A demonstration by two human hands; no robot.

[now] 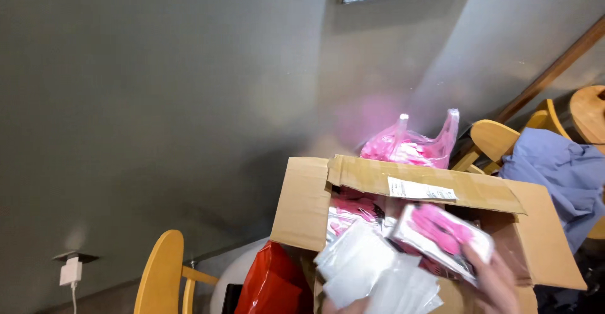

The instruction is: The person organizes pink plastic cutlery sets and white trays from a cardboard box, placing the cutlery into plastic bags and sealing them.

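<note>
**Pink packet held over an open cardboard box**

At the lower right of the frame the right hand (498, 282) has its fingers (474, 256) clasped on a clear plastic packet (441, 232). The packet is flat and rectangular, tilted down to the right, with a bright pink item showing through its glossy wrap; motion blur hides finer detail. At the bottom edge, only a sliver of the left hand (343, 306) shows beneath a fan of white packets (372, 273); whether its fingers are closed on them cannot be told.

Both sit in front of an open cardboard box (309, 204), whose flap carries a white label and which holds more pink packets. A pink plastic bag (409, 144) rises behind the box. A red bag (274, 282) lies at lower centre, a yellow wooden chair (161, 276) lower left, and blue cloth (561, 169) drapes at right.
</note>
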